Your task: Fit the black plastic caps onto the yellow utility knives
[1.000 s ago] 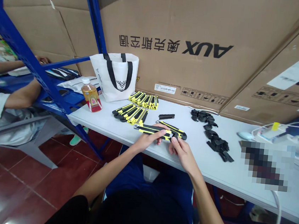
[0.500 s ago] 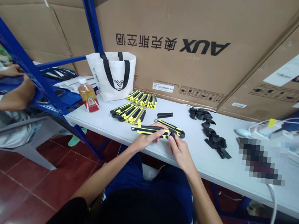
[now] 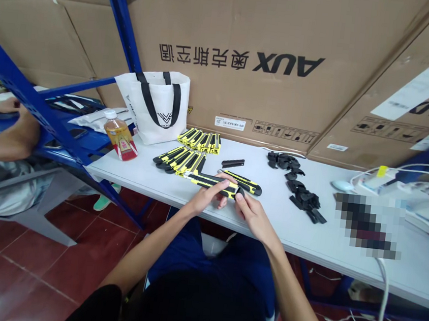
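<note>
Just left of the frame's centre, the left hand [image 3: 210, 197] is wrapped around the middle of a yellow-and-black utility knife [image 3: 208, 181], fingers closed on it, holding it level just above the near part of the white table [image 3: 180, 190]. The right hand [image 3: 252, 216] meets the knife at its right end, thumb and fingertips pinched on a small black cap [image 3: 240, 193] there. Both forearms run down to the bottom of the frame, crossing the table's near edge.

Just behind the held knife a second knife [image 3: 243, 182] lies flat, very close to the right fingers. Further back lies a short black strip [image 3: 232, 163]. Left of centre are two batches of finished knives: a fanned row [image 3: 182, 160] beside the held knife's left tip and a tight row [image 3: 200, 139] by the cardboard boxes [image 3: 288, 45] that wall off the table's far edge. Right of centre a loose trail of black plastic parts [image 3: 303, 193] runs from back to front, with bare tabletop between it and the right hand.

At upper left stand a white tote bag [image 3: 155, 105] and a drink bottle [image 3: 119, 135] near the table's left corner. White cables and a power strip [image 3: 395, 187] fill the right end. Another person's arm [image 3: 10, 136] shows at the far left, beyond a blue rack [image 3: 33, 98].
</note>
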Demonstrator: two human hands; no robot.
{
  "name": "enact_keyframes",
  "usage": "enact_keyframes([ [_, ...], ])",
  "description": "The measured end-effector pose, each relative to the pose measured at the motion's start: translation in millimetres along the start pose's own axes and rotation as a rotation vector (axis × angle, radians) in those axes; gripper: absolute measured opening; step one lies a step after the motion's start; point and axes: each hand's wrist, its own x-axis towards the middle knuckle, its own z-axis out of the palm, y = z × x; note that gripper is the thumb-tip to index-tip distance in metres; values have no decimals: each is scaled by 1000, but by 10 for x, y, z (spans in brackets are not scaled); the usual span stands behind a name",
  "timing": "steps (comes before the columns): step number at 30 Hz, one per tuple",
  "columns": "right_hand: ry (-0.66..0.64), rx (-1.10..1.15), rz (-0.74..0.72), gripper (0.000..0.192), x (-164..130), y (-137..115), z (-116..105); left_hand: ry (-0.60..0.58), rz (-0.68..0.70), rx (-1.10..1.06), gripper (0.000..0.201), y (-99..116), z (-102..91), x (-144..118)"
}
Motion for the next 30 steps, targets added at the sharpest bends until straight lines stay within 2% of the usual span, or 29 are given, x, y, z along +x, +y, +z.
enact_keyframes([
  [5,-34,83,-1,64,-16,23,-17,131,-71,68,45,-32,27,22],
  [9,-61,216,17,65,-42,8,-19,115,-140,69,61,-24,36,11],
  [17,-70,220,51,63,-12,58,-29,121,-125,-35,55,-42,5,12],
  [23,-24,209,24,58,10,96,-32,132,-133,-64,55,-16,18,11],
  [30,-48,207,-17,58,11,139,-42,128,-154,-75,52,23,33,-9],
])
